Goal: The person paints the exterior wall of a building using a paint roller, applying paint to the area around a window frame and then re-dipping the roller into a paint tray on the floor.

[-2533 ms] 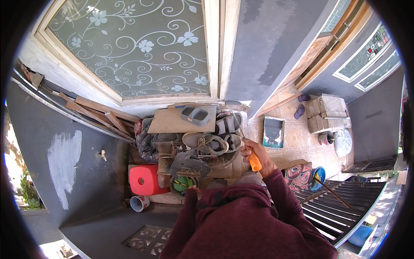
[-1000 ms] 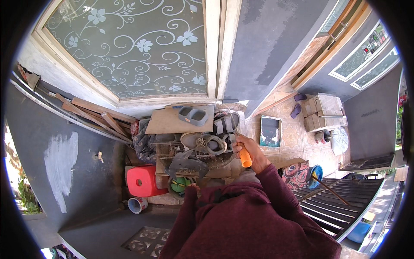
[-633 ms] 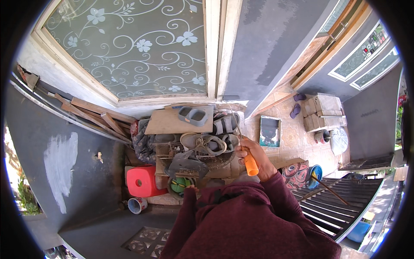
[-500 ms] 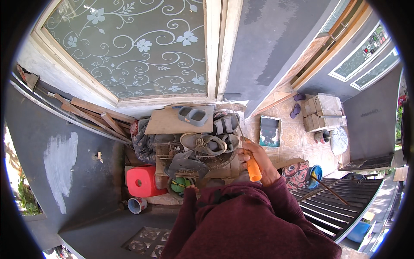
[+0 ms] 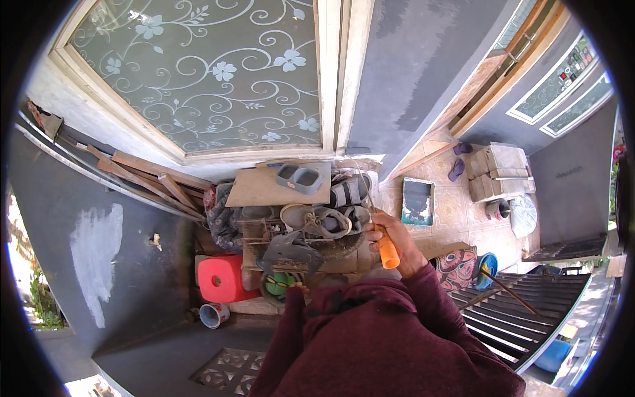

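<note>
Wrapped round an orange handle [image 5: 388, 252], my right hand [image 5: 395, 239] holds a paint roller whose thin metal rod reaches up to a slim, dark roller head [image 5: 358, 149] at the foot of the grey wall [image 5: 417, 66]. Below the roller are sandals [image 5: 349, 190] and worn shoes [image 5: 315, 220] on a cluttered rack, beside a board [image 5: 253, 186] bearing a grey double bowl [image 5: 298, 176]. My left hand [image 5: 299, 290] is low by my body, near a green round object [image 5: 280, 284], with its fingers mostly hidden.
A frosted floral window [image 5: 192, 79] is above the rack. To the left are wooden planks [image 5: 142, 175], a red stool [image 5: 218, 276] and a small bucket [image 5: 213, 315]. To the right are a paint tray [image 5: 417, 201], stacked boxes [image 5: 499, 172], a blue bucket [image 5: 487, 268] and a black slatted bench [image 5: 516, 317].
Over the last second my right hand has gone slightly down and to the right with the roller, then a little back up. My left hand has stayed low.
</note>
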Action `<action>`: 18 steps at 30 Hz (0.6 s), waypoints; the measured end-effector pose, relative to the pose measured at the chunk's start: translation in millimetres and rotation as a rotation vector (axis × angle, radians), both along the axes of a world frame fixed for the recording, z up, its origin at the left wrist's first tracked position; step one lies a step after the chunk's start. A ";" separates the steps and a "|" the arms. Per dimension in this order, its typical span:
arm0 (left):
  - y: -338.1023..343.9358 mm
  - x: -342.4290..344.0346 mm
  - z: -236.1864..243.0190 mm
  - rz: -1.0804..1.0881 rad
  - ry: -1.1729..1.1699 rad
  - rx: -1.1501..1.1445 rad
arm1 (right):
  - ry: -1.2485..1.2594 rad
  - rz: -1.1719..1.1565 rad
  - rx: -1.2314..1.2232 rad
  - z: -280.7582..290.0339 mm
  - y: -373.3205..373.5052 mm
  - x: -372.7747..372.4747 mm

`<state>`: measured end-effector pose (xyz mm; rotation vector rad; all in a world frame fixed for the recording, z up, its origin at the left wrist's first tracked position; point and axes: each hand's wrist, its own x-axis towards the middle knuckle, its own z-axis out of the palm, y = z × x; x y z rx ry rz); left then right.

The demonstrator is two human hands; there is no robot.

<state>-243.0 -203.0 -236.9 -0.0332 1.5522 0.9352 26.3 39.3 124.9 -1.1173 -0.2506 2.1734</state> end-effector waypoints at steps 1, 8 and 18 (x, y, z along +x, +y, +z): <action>-0.8 0.2 -2.4 0.004 0.009 -0.008 | 0.000 0.003 0.009 5.4 -0.7 2.8; -21.5 -13.7 -41.1 -0.256 0.195 0.128 | -0.038 -0.011 0.005 73.5 -18.6 3.0; -7.4 -4.2 -23.7 -0.432 0.463 0.287 | 0.023 -0.006 0.018 134.5 -38.7 10.0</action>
